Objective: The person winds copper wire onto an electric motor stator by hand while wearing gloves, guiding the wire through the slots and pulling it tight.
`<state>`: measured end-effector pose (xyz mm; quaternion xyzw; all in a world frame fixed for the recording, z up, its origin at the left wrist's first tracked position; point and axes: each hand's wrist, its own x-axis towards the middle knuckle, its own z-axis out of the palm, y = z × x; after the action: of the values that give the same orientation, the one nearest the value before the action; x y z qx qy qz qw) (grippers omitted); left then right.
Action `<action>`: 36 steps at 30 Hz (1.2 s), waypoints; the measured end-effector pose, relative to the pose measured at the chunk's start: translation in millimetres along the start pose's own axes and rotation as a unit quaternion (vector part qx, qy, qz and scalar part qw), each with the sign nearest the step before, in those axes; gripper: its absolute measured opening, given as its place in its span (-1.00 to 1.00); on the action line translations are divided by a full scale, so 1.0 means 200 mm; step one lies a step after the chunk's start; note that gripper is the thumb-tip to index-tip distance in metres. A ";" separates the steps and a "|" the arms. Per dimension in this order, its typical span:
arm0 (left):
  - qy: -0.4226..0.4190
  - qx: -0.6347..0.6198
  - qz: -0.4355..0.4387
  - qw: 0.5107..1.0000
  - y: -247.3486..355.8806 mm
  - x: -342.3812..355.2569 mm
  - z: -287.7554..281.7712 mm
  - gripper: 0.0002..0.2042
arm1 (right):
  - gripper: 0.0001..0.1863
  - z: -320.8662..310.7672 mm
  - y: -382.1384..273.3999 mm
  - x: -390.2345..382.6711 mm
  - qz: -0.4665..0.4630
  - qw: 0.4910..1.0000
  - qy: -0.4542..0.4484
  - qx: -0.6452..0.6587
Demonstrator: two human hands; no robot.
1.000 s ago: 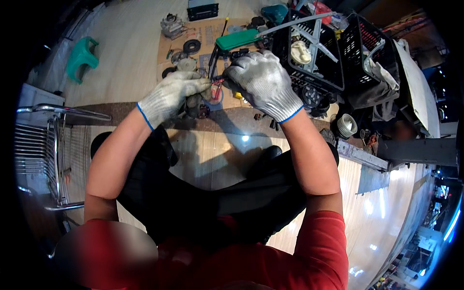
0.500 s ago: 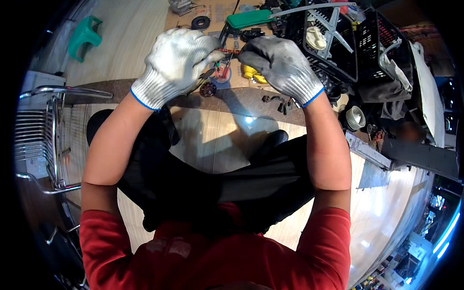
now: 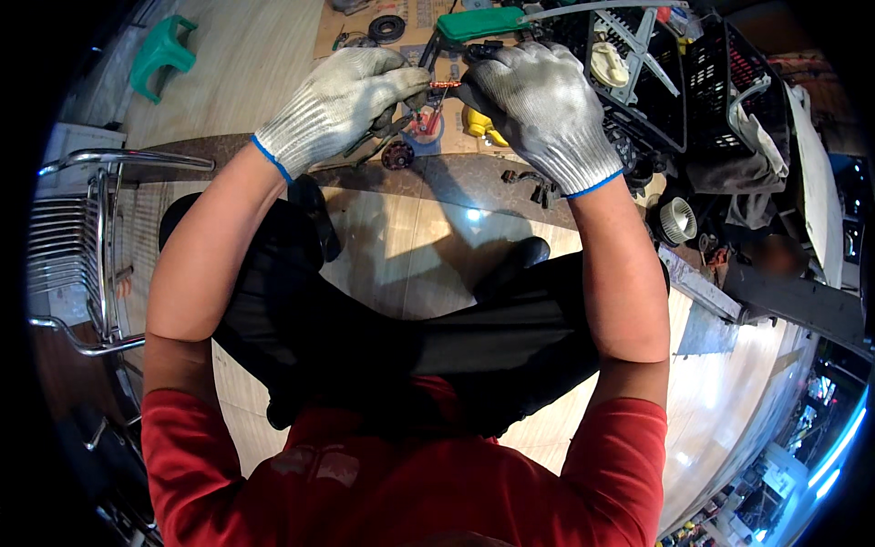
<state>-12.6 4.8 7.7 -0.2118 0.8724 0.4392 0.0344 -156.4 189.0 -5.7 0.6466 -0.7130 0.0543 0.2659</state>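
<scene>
Both my hands wear white knitted gloves with grey palms and blue cuffs. Between them runs a thin reddish-copper piece (image 3: pixel 445 84), perhaps wire; its exact kind is too small to tell. My left hand (image 3: pixel 351 96) is closed at its left end, fingers pointing right. At the other end my right hand (image 3: pixel 542 109) curls closed, its back upward and its fingertips mostly hidden. Below the piece lie a yellow part (image 3: pixel 483 126) by my right hand and a dark round part (image 3: pixel 397 155) by my left wrist.
Cardboard (image 3: pixel 354 20) lies under a black ring (image 3: pixel 386 28) and a green case (image 3: pixel 483 23). Black crates (image 3: pixel 670 114) with metal parts stand at right, near a white fan wheel (image 3: pixel 677 220). A green stool (image 3: pixel 164 56) and metal chair (image 3: pixel 73 237) are at left.
My left hand has turned, its fingers now reaching right, level with the piece. More of the reddish piece shows between the hands. The right hand has shifted slightly up and right.
</scene>
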 end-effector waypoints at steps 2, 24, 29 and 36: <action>-0.014 -0.035 -0.012 0.999 -0.02 0.02 0.00 -0.66 | -0.91 0.02 0.01 0.01 -0.020 0.999 0.043 -0.021; 0.201 0.230 0.378 0.874 -0.10 0.02 -0.02 -0.78 | -0.65 0.03 0.02 -0.01 0.066 0.966 0.041 0.247; 0.153 0.197 0.301 0.920 -0.06 0.00 -0.04 -0.70 | -0.66 0.00 0.00 0.00 0.043 0.973 0.053 0.221; 0.155 0.188 0.323 0.914 -0.10 0.03 -0.03 -0.68 | -0.66 -0.01 -0.01 -0.01 0.096 0.963 0.039 0.249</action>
<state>-9.1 -11.9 -4.2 0.0261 0.9541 0.2157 -0.2060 -155.0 191.1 -5.9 0.6181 -0.7247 0.2807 0.1181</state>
